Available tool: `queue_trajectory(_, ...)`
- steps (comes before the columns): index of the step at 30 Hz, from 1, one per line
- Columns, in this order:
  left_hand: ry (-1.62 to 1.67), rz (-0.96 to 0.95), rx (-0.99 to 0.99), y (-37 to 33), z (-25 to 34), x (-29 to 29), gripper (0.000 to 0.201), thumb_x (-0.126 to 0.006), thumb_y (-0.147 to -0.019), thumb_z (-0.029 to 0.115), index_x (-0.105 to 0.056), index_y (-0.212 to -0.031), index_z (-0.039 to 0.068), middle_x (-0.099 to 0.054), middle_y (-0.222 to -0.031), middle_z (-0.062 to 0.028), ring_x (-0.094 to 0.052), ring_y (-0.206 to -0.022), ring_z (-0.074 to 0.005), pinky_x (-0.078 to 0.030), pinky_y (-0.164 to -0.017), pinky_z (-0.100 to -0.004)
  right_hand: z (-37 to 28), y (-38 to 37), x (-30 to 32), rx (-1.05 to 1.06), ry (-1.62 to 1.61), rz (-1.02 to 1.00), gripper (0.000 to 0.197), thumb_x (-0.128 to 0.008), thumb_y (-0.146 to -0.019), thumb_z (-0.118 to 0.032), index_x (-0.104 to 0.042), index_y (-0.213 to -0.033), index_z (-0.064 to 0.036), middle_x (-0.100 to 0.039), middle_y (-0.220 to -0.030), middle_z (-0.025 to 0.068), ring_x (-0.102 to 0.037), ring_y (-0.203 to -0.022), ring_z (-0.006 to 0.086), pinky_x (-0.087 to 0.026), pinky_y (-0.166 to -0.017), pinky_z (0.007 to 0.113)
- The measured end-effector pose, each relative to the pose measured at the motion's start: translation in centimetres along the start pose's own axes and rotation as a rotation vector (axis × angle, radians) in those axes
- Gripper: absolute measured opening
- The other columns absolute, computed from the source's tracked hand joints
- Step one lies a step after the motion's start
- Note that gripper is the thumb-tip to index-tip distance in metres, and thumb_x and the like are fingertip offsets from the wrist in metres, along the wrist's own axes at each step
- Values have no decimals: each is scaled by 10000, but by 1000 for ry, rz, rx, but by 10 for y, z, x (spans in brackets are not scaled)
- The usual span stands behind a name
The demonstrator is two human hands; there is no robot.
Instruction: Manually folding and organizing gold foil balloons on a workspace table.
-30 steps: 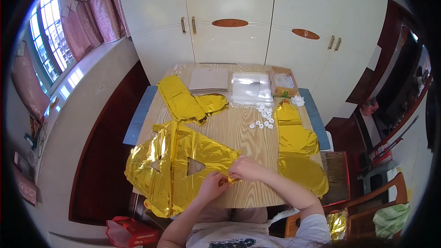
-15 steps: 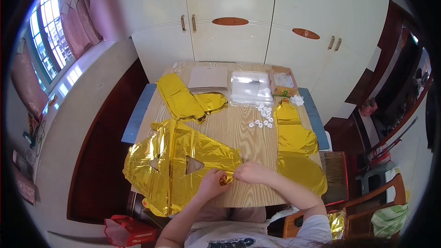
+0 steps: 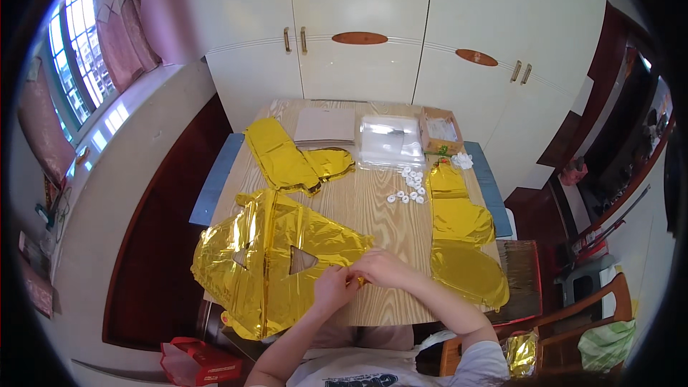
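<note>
A large flat gold foil balloon (image 3: 236, 244) with two cut-out holes lies across the left front of the table. Its right-hand edge reaches my hands at the table's near side. My left hand (image 3: 334, 289) is closed on that foil edge, fingers curled. My right hand (image 3: 381, 268) comes in from the right, its fingertips pinched together against the left hand's fingers. Whatever small part the right fingertips grip is hidden between the hands. Further gold foil balloons lie flat at the far left (image 3: 281, 154) and along the right side (image 3: 462, 244).
At the back of the wooden table (image 3: 394, 240) are a stack of light cards (image 3: 325, 126), clear plastic sheets (image 3: 390, 136) and a small cardboard box (image 3: 440, 130). Several white rings (image 3: 410, 190) lie scattered before them. A wooden chair (image 3: 573, 330) stands at the right.
My right hand has moved slightly left and up against my left hand. The folded foil bit that showed between the fingers is now mostly covered.
</note>
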State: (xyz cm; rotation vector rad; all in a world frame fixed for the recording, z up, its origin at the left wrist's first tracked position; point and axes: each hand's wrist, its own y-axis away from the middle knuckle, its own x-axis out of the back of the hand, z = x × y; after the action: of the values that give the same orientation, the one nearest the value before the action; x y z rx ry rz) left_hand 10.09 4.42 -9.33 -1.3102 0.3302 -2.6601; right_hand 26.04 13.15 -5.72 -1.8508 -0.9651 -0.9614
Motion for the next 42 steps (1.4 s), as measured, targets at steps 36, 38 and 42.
queue_trajectory(36,636,686,765,85,-210,191,135,-573,-899,159,-542,-847,39,-538,-633,-18,-515,-536,-82,-384,-448,-224,17,32,-22,-184,210,-54,815,-601,-759,-625,-461,-1321,-51,-415,-1410,123,-321,-1350,270,-221,-1110,471)
queue_trajectory(38,685,624,811,74,-197,186,132,-573,-901,165,-549,-896,35,-554,-653,-25,-541,-560,-84,-409,-462,-223,19,32,-21,-187,205,-47,821,-602,-756,-630,-461,-1321,-50,-418,-1407,123,-322,-1349,270,-223,-1109,472)
queue_trajectory(42,633,482,810,50,-169,178,272,-621,-873,200,-536,-1043,5,-602,-720,-65,-586,-597,-109,-445,-487,-244,17,31,-21,-189,210,-61,828,-600,-754,-636,-458,-1324,-52,-421,-1406,120,-322,-1350,263,-218,-1110,468)
